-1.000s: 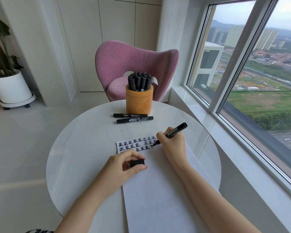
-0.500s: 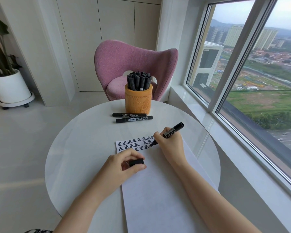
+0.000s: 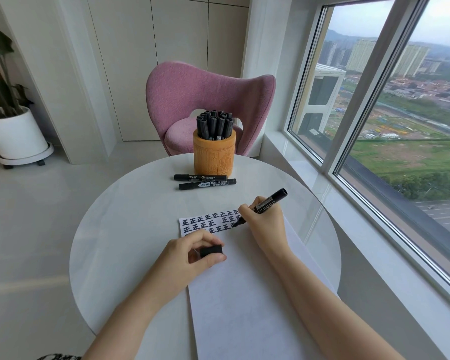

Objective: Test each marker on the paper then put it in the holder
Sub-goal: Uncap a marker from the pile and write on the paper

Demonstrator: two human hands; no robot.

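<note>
One uncapped marker (image 3: 273, 199), probably light, stiff and smooth-barrelled, rests nib-down on the paper (image 3: 244, 294) on the counter (image 3: 130, 229), pinched low by the right hand (image 3: 264, 224) while the left hand (image 3: 187, 258) pinches a black cap (image 3: 211, 251); a mid-barrel grip should suit the holder (image 3: 215, 154).
</note>
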